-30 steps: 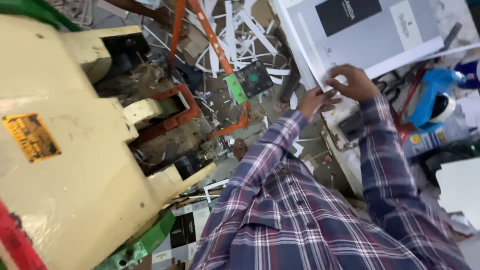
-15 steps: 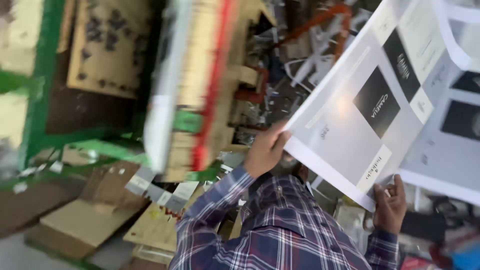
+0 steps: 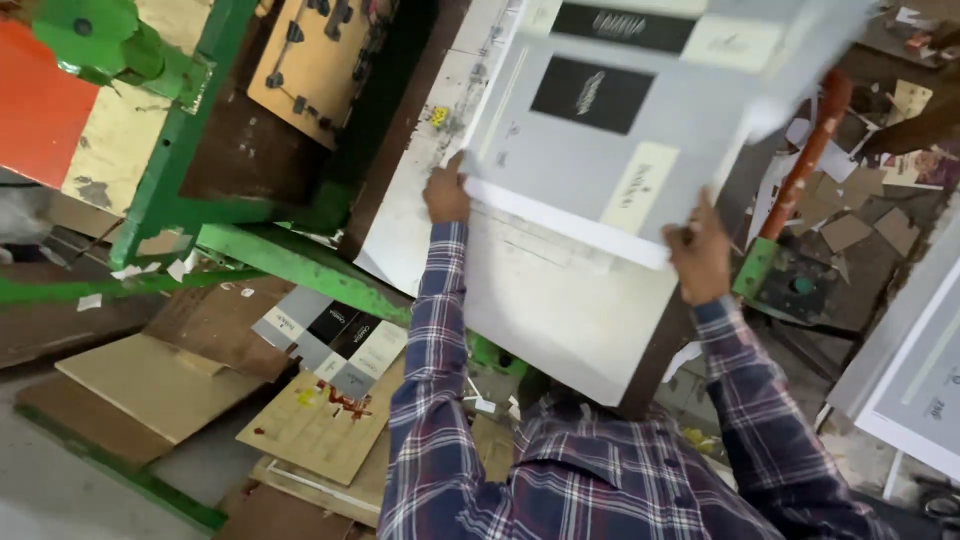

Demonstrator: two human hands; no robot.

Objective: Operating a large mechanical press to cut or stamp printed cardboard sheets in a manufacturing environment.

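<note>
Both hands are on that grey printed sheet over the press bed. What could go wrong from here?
1. The left hand and right hand grip only the sheet at its near edge; its far corner is blurred, so it may flop or crease.
2. Both hands lie over the white bed beside the green frame: a possible pinch spot.

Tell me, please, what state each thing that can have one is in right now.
Left hand: gripping the printed sheet's left edge.
Right hand: gripping its lower right edge.
Printed grey sheet: held flat above the white platen.
White platen: partly covered by the sheet.
Green machine frame: tilted in view.
</note>
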